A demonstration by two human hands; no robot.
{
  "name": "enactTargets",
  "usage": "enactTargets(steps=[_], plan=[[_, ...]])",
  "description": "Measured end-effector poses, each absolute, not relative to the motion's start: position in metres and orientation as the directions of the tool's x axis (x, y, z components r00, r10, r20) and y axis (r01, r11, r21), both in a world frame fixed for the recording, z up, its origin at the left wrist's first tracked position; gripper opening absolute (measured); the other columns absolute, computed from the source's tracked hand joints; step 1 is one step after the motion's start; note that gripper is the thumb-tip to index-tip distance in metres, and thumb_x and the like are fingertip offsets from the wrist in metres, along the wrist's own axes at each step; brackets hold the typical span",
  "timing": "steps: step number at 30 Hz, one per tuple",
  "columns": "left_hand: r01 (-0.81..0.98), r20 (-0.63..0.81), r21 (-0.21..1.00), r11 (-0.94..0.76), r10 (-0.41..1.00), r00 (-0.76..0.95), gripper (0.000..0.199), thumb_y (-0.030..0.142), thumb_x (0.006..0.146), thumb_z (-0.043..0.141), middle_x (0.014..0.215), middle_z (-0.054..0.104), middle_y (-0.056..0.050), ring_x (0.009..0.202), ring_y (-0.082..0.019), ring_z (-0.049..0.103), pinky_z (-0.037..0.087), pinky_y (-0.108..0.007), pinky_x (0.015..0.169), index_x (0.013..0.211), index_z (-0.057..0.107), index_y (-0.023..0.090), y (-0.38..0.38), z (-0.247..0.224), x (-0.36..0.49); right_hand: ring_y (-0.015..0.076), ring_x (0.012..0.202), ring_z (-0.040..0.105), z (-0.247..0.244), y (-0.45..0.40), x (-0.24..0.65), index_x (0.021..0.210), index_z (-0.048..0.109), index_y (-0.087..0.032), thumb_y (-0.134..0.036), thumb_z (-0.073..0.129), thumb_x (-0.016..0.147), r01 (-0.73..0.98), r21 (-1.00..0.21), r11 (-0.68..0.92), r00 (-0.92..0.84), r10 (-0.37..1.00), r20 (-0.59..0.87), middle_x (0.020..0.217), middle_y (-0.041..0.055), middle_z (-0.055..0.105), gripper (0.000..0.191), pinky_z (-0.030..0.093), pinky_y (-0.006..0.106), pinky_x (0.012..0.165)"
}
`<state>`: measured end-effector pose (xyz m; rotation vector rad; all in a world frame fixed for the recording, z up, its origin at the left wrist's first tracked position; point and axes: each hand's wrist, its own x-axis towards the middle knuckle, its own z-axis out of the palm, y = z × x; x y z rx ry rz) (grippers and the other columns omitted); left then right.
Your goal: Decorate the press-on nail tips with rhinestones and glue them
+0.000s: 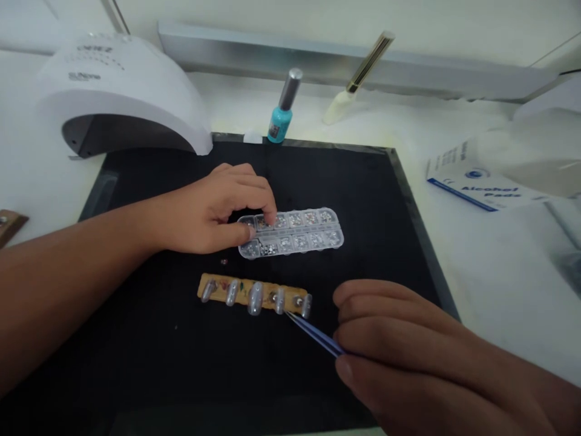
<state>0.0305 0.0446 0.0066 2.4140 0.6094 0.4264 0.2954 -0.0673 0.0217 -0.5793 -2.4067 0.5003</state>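
My left hand [227,206] rests on the left end of a clear compartment case [302,230] of small rhinestones, gripping it with thumb and curled index finger. My right hand [399,345] is closed around blue tweezers [320,339]. Their tips are by the lower edge of a wooden nail display strip [290,292], near the fourth nail from the left. Several silvery false nails [255,298] stand across this strip. Whether the tips touch the nail or hold anything, I cannot tell. A tiny reddish piece [224,261] lies on the black mat [149,363], between case and strip.
A white nail lamp [131,79] stands at the back left. Behind the mat are a turquoise polish bottle [280,121] and a pale bottle with a gold cap [349,91]. An alcohol pads box [490,175] sits at right, a wooden piece [11,224] at far left.
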Motion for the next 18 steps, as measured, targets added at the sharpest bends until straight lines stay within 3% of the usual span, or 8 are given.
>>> enactTargets(steps=[4, 9, 12, 18], plan=[[0.321, 0.165, 0.621, -0.715, 0.519, 0.839, 0.023, 0.017, 0.083, 0.054, 0.108, 0.070, -0.005, 0.104, -0.026, 0.057, 0.035, -0.044, 0.096, 0.101, 0.068, 0.021, 0.044, 0.007, 0.031, 0.0162, 0.062, 0.061, 0.021, -0.072, 0.299, 0.090, 0.065, -0.023, -0.028, 0.057, 0.096, 0.396, -0.476, 0.785, -0.737, 0.581, 0.345, 0.071, 0.0009, 0.060, 0.011, 0.063, 0.032, 0.067], [0.327, 0.148, 0.616, -0.716, 0.513, 0.845, 0.024, 0.017, 0.083, 0.054, 0.109, 0.070, -0.005, 0.105, -0.026, 0.056, 0.036, -0.044, 0.095, 0.102, 0.068, 0.021, 0.045, 0.008, 0.031, 0.0172, 0.066, 0.063, 0.019, -0.080, 0.300, 0.088, 0.066, -0.024, -0.041, 0.062, 0.093, 0.500, -0.487, 0.716, -0.703, 0.664, 0.255, 0.074, 0.0029, 0.061, 0.018, 0.064, 0.031, 0.066], [0.318, 0.167, 0.619, -0.718, 0.515, 0.841, 0.024, 0.017, 0.083, 0.054, 0.108, 0.070, -0.005, 0.105, -0.026, 0.056, 0.036, -0.044, 0.095, 0.102, 0.068, 0.022, 0.045, 0.007, 0.031, 0.0169, 0.065, 0.062, 0.019, -0.078, 0.298, 0.085, 0.066, -0.024, -0.038, 0.062, 0.094, 0.498, -0.508, 0.703, -0.689, 0.676, 0.260, 0.072, 0.0020, 0.060, 0.017, 0.063, 0.030, 0.065], [0.316, 0.173, 0.613, -0.724, 0.513, 0.841, 0.024, 0.017, 0.083, 0.055, 0.108, 0.070, -0.004, 0.105, -0.025, 0.057, 0.036, -0.043, 0.095, 0.102, 0.068, 0.022, 0.045, 0.006, 0.031, 0.0154, 0.055, 0.058, 0.019, -0.069, 0.292, 0.077, 0.059, -0.022, -0.013, 0.046, 0.097, 0.330, -0.573, 0.750, -0.686, 0.607, 0.400, 0.062, -0.0016, 0.058, 0.026, 0.057, 0.030, 0.058]])
